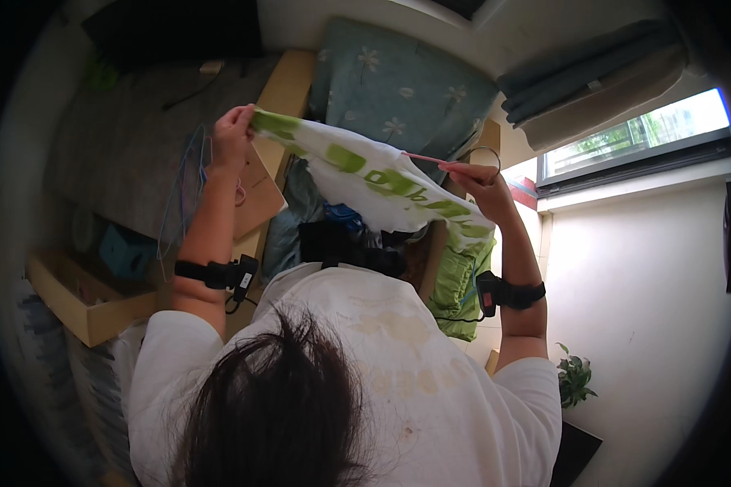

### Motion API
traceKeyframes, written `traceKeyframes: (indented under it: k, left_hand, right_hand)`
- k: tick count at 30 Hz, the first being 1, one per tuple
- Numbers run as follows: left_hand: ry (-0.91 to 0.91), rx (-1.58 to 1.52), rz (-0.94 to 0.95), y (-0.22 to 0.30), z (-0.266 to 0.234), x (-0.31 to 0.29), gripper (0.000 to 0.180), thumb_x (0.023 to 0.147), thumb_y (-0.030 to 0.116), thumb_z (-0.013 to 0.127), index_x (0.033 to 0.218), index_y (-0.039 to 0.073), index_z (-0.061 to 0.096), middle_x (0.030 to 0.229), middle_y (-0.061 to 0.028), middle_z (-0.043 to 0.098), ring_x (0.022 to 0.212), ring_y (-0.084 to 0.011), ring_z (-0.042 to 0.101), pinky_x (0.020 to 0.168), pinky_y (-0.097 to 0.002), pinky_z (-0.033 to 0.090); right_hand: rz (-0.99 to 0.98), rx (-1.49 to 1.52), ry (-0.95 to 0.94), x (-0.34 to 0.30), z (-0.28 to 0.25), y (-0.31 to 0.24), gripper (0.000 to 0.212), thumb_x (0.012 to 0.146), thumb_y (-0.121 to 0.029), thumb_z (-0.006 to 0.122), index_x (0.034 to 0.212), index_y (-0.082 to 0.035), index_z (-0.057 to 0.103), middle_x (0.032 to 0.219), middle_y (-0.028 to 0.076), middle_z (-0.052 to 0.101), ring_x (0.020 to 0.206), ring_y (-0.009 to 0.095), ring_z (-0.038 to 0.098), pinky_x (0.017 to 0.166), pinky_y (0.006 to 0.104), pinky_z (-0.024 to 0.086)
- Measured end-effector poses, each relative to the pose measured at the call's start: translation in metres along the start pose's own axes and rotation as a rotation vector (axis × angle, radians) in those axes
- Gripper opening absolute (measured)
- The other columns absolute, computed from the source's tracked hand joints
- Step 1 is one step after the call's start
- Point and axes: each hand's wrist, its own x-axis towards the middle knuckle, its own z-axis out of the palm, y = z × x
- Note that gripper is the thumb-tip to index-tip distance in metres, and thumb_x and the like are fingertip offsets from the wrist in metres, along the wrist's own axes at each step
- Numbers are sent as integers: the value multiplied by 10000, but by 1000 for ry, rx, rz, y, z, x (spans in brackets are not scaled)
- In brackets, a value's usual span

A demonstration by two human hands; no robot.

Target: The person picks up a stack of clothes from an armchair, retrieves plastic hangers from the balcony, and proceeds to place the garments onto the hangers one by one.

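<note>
White cloth with green print (374,183) stretches taut between both raised hands, above centre. Left hand (232,134), at ten o'clock, pinches one edge with fingers pressed together; right hand (481,183), at two o'clock, pinches the other edge alongside a pink hanger (427,158). Behind lie a floral blue mattress (398,81), window (633,134) at three o'clock, potted plant (575,377) at five.

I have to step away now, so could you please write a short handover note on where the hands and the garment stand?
Left hand: grips one end of the white garment with green print, with thin blue wire hangers beside it.
Right hand: pinches the garment's other end together with a pink hanger.
The garment is stretched in the air between both hands, above the bed with the floral pillow.
Done: garment spread out.
Left: it appears not yet on the pink hanger.
</note>
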Motion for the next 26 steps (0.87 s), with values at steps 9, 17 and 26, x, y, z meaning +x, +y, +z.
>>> traceKeyframes:
  k: [9, 17, 26]
  left_hand:
    - [-15, 606, 161, -54, -12, 0, 123, 730, 148, 536, 698, 32, 509, 562, -4, 473, 487, -72, 439, 446, -216, 357]
    - [-655, 691, 656, 52, 97, -58, 202, 672, 111, 575, 867, 76, 536, 735, -99, 559, 614, -197, 556, 554, -276, 441]
    - [-643, 1020, 862, 34, 128, -63, 350, 666, 133, 571, 992, 91, 450, 727, -98, 568, 644, -237, 560, 534, -321, 440]
  right_hand:
    - [-71, -231, 193, 7, 9, -16, 151, 737, -100, 525, 873, -65, 584, 700, 74, 595, 577, 81, 518, 540, 208, 405]
    - [-75, -357, 107, 19, 14, -31, 155, 721, -123, 541, 857, -72, 593, 636, 115, 562, 505, 115, 504, 491, 230, 390]
    - [-30, -178, 80, 15, 12, -27, 162, 711, -60, 538, 862, -76, 597, 643, 67, 589, 525, 64, 486, 491, 204, 386]
